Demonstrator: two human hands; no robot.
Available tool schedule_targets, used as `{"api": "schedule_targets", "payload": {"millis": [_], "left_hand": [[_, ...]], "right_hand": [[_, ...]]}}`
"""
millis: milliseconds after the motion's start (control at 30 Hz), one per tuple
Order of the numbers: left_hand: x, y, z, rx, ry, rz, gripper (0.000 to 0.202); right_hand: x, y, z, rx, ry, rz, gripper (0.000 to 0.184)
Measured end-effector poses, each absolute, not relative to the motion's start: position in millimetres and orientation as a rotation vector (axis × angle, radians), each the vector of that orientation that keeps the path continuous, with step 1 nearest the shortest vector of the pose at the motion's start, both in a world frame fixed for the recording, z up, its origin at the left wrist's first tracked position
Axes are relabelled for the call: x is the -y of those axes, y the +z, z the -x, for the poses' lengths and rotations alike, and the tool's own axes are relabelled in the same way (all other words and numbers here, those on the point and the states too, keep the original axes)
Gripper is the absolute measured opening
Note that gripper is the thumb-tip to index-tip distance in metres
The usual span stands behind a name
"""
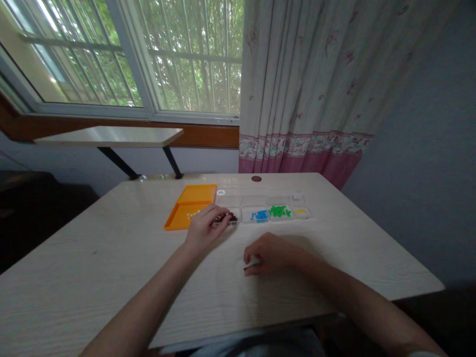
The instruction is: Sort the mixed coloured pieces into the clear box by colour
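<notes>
My left hand reaches forward to the left end of a clear compartment box, fingers curled over a heap of dark brown beads. What its fingertips pinch is hidden. My right hand rests on the table nearer to me, fingers closed round a small white piece with a thin dark stick poking out at the left. The box also holds blue beads, green beads and yellow beads. An orange tray with several white beads lies just left of my left hand.
The pale wooden table has a round cable hole at its far edge. A narrow shelf juts out under the window behind. A flowered curtain hangs at the back right.
</notes>
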State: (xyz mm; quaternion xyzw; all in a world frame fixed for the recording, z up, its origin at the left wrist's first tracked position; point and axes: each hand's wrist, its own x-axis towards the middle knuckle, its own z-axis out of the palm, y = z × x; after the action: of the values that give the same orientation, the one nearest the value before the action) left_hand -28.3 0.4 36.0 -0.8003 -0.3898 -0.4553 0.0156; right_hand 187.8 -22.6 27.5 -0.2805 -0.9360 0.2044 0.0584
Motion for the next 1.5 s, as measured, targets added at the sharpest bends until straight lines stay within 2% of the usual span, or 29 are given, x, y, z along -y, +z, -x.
{"api": "schedule_targets", "payload": {"millis": [167,433,633,867,967,1233,1500], "left_hand": [[-3,31,30,1.199,-1.396,2.427,0.009],[-4,31,33,1.264,-1.415,2.387,0.012],[-15,21,39,1.533,-1.295,2.344,0.018],[-31,3,48,1.752,-1.108,2.29,0.024],[-29,3,46,1.64,-1.165,2.428,0.026],[-1,10,12,1.105,-1.233,2.889,0.013],[3,6,5,1.043,-1.248,2.929,0.01]], "right_hand": [[25,26,-186,2.95,0.508,0.827,0.024],[25,27,-183,2.94,0.572,0.815,0.019],[17,18,-185,2.659,0.829,0.896,0.018],[-6,4,-196,2.35,0.917,0.944,0.016],[-13,-2,-196,2.234,1.023,1.007,0.02],[-18,-11,-194,2.019,1.262,0.938,0.033],[-16,-10,-191,2.04,1.252,0.944,0.036]]}}
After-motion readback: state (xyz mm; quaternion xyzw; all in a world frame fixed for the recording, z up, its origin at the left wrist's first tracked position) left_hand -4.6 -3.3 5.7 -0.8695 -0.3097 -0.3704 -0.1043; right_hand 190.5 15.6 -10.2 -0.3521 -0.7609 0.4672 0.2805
